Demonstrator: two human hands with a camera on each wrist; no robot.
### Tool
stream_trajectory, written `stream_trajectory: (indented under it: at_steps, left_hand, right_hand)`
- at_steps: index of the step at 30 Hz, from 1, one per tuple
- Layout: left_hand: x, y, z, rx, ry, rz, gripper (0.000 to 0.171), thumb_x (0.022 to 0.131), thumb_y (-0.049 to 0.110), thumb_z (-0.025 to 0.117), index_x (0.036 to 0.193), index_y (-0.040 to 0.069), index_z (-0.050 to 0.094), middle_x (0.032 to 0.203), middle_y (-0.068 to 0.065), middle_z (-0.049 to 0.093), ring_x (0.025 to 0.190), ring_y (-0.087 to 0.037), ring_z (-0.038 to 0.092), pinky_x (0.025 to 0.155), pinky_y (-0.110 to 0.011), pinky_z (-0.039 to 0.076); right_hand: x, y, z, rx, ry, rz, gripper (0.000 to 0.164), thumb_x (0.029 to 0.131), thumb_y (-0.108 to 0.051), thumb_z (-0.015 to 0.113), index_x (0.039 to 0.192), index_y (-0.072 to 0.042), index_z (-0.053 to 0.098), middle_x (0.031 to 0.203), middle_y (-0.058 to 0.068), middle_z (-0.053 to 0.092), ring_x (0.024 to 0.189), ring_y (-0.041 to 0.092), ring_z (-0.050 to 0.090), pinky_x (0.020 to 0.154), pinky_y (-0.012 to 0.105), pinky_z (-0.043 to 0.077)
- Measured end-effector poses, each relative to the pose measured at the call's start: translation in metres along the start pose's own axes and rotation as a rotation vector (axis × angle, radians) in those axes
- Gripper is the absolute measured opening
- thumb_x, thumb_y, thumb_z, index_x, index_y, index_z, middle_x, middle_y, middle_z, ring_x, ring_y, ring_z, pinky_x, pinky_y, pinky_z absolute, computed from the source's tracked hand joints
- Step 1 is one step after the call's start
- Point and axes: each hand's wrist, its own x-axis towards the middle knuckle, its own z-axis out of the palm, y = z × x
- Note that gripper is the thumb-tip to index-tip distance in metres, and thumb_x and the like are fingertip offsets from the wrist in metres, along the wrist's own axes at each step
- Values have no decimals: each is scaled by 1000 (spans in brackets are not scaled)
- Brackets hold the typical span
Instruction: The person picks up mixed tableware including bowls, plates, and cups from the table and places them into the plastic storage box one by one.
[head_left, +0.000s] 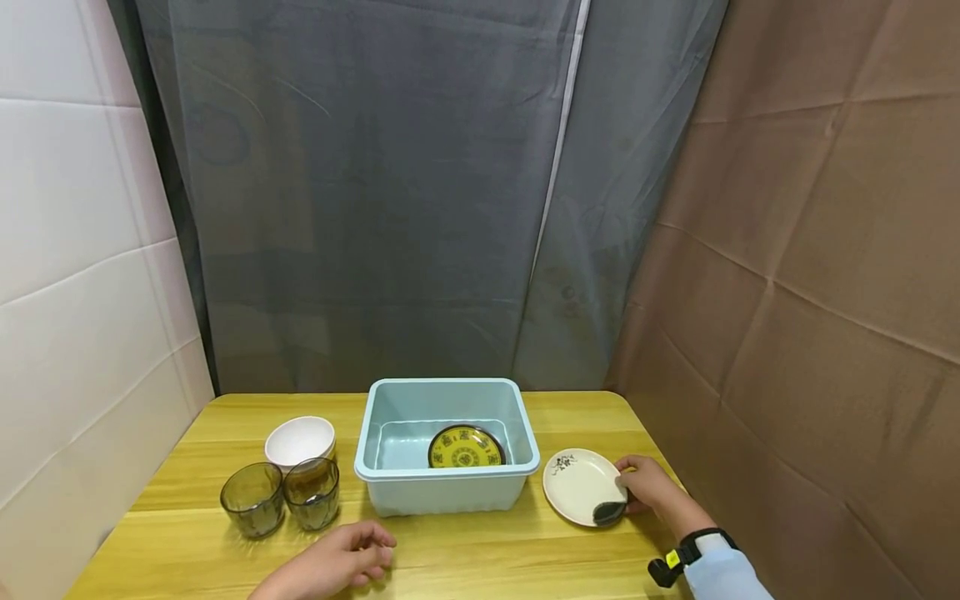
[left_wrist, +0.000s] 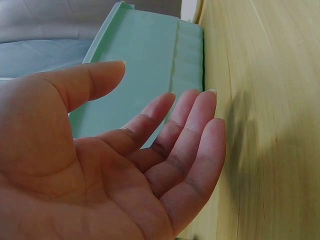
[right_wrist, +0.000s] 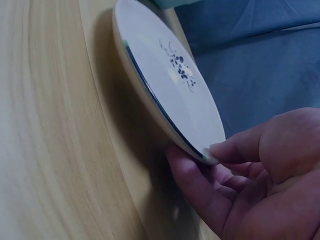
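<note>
My right hand [head_left: 647,485] pinches the right rim of a white plate [head_left: 576,483], thumb on top and fingers beneath. The plate carries a small dark floral print and a dark patch at its lower right edge; in the right wrist view its near rim [right_wrist: 165,112] tilts up off the wood. My left hand [head_left: 337,560] hovers over the table's front with loosely bent fingers and an empty palm, in front of the light blue basin [head_left: 442,493]. Inside that basin a yellow patterned plate with a dark rim [head_left: 467,448] leans against the front wall.
Left of the basin, two dark transparent glasses [head_left: 253,502] stand side by side, with a white bowl [head_left: 298,442] just behind them. The wooden table [head_left: 465,567] is bounded by a grey curtain behind, white cloth at left and brown cloth [head_left: 817,350] at right.
</note>
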Motion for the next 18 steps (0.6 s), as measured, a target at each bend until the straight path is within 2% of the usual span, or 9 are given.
stream_trajectory:
  at_steps: [4,11,18]
  left_hand:
    - [1,0,0,-7,6,-9,29,111,16,65,126,-9,65,108,-11,72,97,-27,68,81,-32,60]
    - [2,-1,0,-13,4,-11,28,111,15,65,126,-9,65,108,-11,72,96,-27,68,80,-31,60]
    - [1,0,-3,14,10,1,27,112,15,64,126,-8,66,110,-11,71,99,-29,68,82,-35,61]
  right_hand:
    - [-9,-5,1,27,0,-3,24,102,0,62,125,8,62,106,19,60,84,28,63,64,40,63]
    - [-27,-14,-2,89,-25,-25,24,102,-1,60,125,7,65,93,12,62,72,24,60,59,37,57]
    - [-49,-29,-16,107,-79,-42,27,103,-5,61,128,6,66,101,11,67,88,26,63,69,44,61]
